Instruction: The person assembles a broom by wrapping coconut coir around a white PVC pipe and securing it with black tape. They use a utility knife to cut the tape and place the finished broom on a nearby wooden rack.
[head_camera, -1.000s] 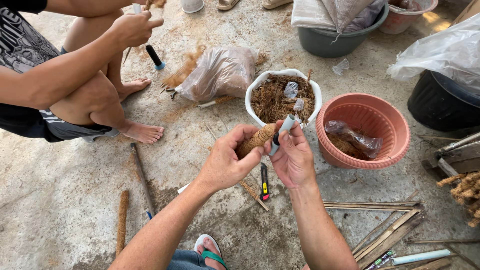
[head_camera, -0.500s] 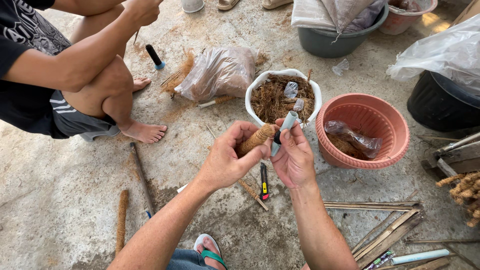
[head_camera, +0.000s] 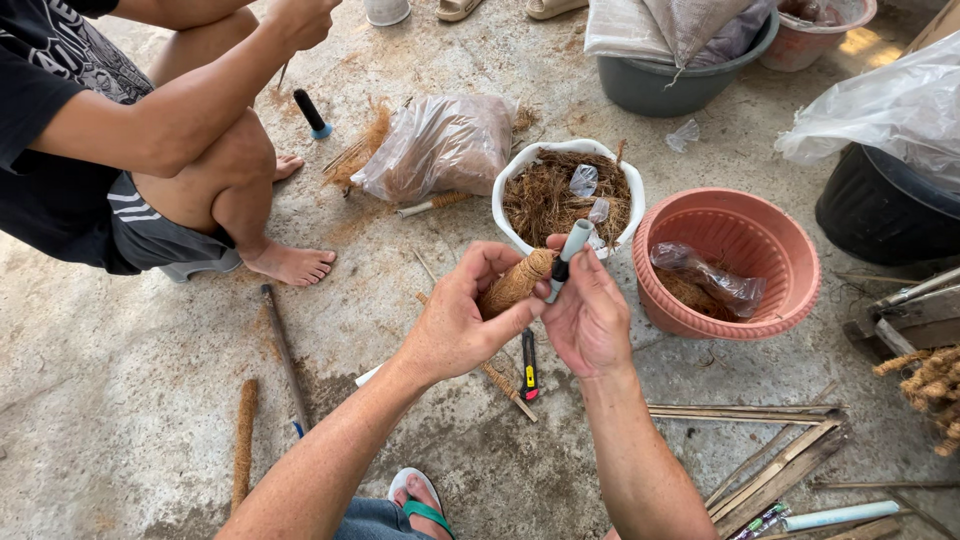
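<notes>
My left hand (head_camera: 462, 322) grips a short stick wrapped in brown coconut fibre (head_camera: 516, 281), held slanted in front of me. My right hand (head_camera: 590, 318) holds a slim grey tube with a black end (head_camera: 570, 248), its tip pressed against the wrapped stick's top end. Both hands hover just in front of a white bowl (head_camera: 513, 232) full of loose brown fibre. A small black and yellow cutter (head_camera: 528, 366) lies on the concrete under my hands.
A terracotta pot (head_camera: 790, 262) with a plastic bag of fibre stands at right. Another person (head_camera: 150, 130) squats at left, bare foot (head_camera: 292, 264) on the floor. A fibre-filled plastic bag (head_camera: 440, 145), wrapped sticks (head_camera: 243, 442), bamboo slats (head_camera: 780, 470), a black tub (head_camera: 885, 215) surround me.
The squatting person has shifted and raised an arm up out of the top of the view. My hands keep their hold, with the grey tube staying at the wrapped stick's end.
</notes>
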